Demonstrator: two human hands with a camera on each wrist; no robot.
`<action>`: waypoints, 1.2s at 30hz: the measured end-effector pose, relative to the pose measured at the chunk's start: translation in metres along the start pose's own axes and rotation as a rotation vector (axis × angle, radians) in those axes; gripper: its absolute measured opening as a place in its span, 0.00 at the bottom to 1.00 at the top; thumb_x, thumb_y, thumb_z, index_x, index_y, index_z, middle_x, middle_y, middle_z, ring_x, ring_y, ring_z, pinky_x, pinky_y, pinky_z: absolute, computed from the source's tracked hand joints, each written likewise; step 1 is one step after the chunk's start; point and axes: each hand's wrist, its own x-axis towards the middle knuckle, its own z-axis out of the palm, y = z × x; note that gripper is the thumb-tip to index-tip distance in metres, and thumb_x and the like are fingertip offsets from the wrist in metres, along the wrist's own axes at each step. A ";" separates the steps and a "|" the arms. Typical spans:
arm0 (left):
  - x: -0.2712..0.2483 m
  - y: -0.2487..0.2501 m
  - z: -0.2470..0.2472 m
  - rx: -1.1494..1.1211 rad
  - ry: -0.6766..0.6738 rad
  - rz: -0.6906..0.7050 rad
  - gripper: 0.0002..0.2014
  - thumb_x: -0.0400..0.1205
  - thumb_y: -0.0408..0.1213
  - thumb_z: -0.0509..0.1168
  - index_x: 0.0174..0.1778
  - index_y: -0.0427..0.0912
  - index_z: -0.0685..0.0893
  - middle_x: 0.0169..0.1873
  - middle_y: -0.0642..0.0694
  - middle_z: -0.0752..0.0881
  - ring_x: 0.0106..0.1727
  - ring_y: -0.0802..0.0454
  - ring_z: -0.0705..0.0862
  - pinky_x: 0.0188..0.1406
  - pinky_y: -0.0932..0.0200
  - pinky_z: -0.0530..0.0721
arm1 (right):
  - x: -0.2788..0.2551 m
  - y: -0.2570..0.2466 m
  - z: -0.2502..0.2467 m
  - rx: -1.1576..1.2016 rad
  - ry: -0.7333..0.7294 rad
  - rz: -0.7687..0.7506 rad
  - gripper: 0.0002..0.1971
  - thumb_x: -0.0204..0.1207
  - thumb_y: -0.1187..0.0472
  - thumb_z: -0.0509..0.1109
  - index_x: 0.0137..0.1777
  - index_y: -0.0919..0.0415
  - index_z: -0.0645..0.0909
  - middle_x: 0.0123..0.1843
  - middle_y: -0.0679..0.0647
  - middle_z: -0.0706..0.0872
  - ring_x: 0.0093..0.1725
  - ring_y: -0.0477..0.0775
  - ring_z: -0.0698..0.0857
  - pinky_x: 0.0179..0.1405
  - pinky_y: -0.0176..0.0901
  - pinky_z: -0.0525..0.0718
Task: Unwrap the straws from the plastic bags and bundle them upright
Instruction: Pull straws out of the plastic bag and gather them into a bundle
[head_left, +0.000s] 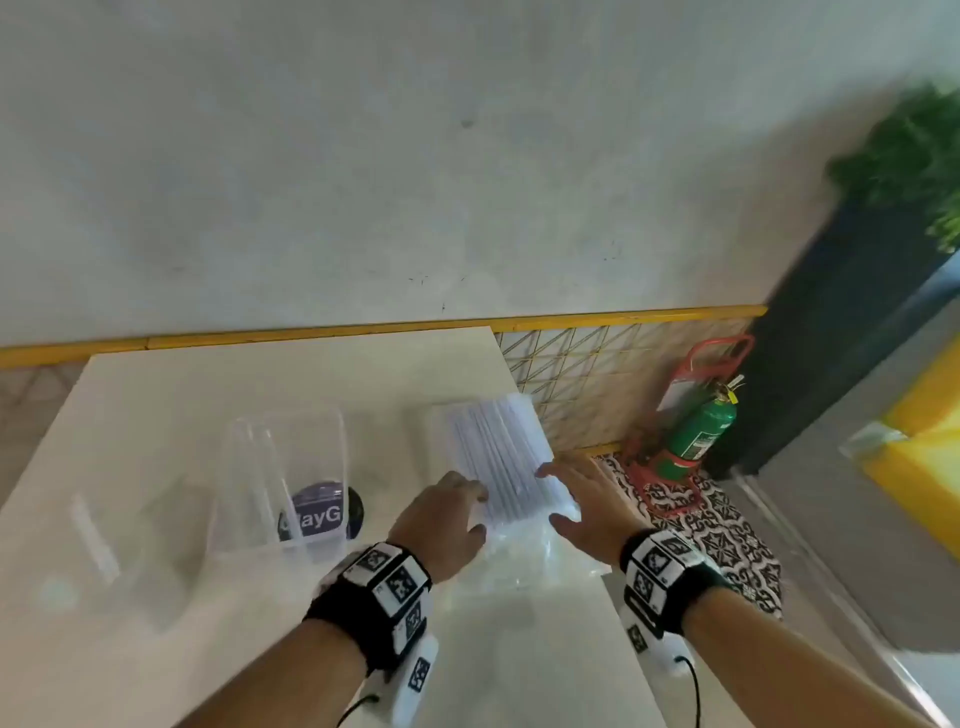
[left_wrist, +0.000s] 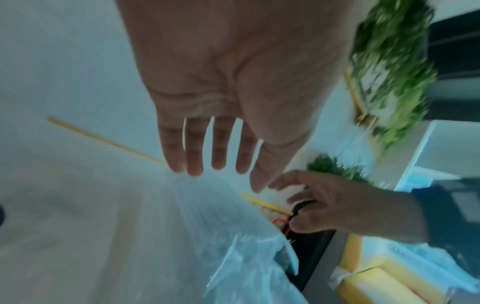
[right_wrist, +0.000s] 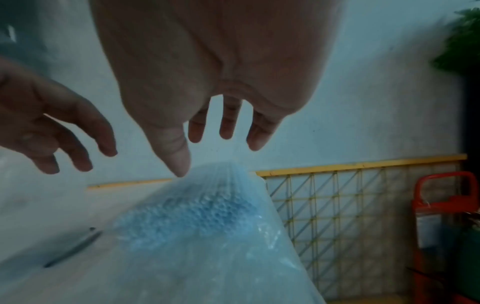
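Note:
A pack of white straws (head_left: 501, 452) lies on the white table (head_left: 208, 395) near its right edge, still inside a clear plastic bag (head_left: 519, 551) whose loose end lies crumpled toward me. My left hand (head_left: 475, 512) is at the pack's left side and my right hand (head_left: 553, 496) at its right side, both with fingers spread and holding nothing. In the left wrist view the left hand (left_wrist: 223, 164) hovers over the straws (left_wrist: 197, 205). The right hand (right_wrist: 207, 152) hangs just above the straws' open ends (right_wrist: 187, 216). Motion blur hides whether either hand touches the pack.
A clear plastic container (head_left: 283, 467) stands left of the pack with a dark round lid (head_left: 317, 517) behind it. Clear pieces (head_left: 93, 535) lie at far left. A thin dark object (right_wrist: 74, 248) lies on the table. Off the right edge are a yellow wire grid (head_left: 597, 384) and a green extinguisher (head_left: 698, 436).

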 end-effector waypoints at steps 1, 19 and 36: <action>0.016 -0.001 0.007 0.028 0.026 -0.011 0.24 0.80 0.45 0.66 0.73 0.50 0.73 0.72 0.49 0.71 0.68 0.46 0.76 0.66 0.50 0.77 | 0.010 0.008 0.002 -0.009 -0.029 0.006 0.32 0.71 0.55 0.75 0.74 0.37 0.69 0.78 0.45 0.64 0.76 0.57 0.65 0.74 0.56 0.74; 0.066 -0.029 0.086 0.185 0.033 0.007 0.56 0.78 0.48 0.69 0.74 0.60 0.21 0.83 0.53 0.30 0.83 0.45 0.30 0.65 0.46 0.84 | 0.041 0.039 0.066 -0.114 -0.075 -0.111 0.45 0.68 0.43 0.79 0.79 0.34 0.54 0.84 0.48 0.50 0.75 0.65 0.69 0.54 0.61 0.89; 0.017 -0.001 0.003 -0.188 0.206 0.177 0.36 0.67 0.61 0.72 0.69 0.56 0.69 0.67 0.61 0.73 0.64 0.58 0.78 0.57 0.50 0.84 | 0.025 -0.048 -0.044 -0.322 -0.100 -0.100 0.30 0.63 0.37 0.66 0.68 0.37 0.74 0.65 0.45 0.83 0.53 0.57 0.88 0.48 0.53 0.89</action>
